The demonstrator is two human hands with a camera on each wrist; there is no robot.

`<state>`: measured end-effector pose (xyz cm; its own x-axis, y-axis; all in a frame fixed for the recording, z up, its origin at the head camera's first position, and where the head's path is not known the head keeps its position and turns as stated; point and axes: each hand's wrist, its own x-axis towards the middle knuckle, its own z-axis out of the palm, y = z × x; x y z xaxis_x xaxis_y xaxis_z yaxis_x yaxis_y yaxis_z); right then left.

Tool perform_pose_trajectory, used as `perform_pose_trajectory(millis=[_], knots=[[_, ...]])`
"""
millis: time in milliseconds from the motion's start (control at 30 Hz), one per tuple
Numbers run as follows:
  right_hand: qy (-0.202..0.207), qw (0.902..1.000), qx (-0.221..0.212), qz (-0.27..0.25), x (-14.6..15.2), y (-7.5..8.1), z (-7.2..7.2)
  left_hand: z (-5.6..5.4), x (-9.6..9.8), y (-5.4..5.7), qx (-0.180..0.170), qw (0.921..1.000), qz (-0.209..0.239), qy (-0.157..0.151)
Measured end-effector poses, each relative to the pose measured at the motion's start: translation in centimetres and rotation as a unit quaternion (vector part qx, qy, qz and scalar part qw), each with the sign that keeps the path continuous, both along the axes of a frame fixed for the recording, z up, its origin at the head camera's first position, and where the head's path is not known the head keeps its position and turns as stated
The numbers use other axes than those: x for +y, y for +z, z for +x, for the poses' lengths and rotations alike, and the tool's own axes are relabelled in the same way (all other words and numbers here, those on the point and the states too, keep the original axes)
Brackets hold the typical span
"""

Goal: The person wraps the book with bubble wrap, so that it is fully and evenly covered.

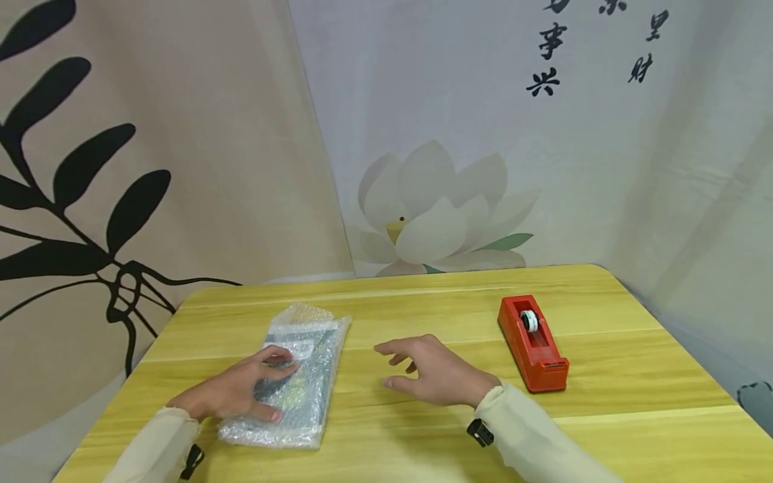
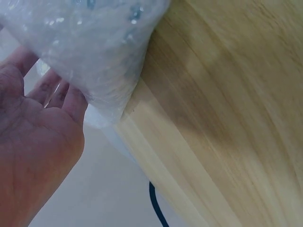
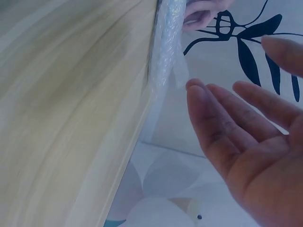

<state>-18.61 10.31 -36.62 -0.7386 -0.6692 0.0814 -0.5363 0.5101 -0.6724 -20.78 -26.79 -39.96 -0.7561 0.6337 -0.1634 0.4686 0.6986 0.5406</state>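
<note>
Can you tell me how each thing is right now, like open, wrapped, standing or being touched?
Package: lying flat, wrapped in bubble wrap.
Left hand: open, resting on the package.
Right hand: open, fingers relaxed, holding nothing.
Tape dispenser: standing upright, untouched.
Tape roll: sitting inside the dispenser.

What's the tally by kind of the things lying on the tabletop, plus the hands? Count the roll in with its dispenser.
Bubble-wrapped package: 1
Red tape dispenser, roll included: 1
Hands: 2, the left hand at the package, the right hand holding nothing
Total: 4
</note>
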Motion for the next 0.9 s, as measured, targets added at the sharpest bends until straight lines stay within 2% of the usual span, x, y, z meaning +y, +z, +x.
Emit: perform_pose_trajectory(millis=[233,667,900], knots=[[-0.014,0.9999,0.0,-0.007,1.8,0.0,0.1,-0.1,0.0,-0.1,-0.031,0.9994,0.015,0.009],[-0.055,0.9983,0.015,0.01,5.3,0.6,0.2,0.0,-0.1,0.0,-0.017,0.9998,0.012,0.007],[-0.069,0.9974,0.015,0.012,6.9,0.4,0.3,0.1,0.0,0.1,-0.025,0.9995,0.019,0.005]])
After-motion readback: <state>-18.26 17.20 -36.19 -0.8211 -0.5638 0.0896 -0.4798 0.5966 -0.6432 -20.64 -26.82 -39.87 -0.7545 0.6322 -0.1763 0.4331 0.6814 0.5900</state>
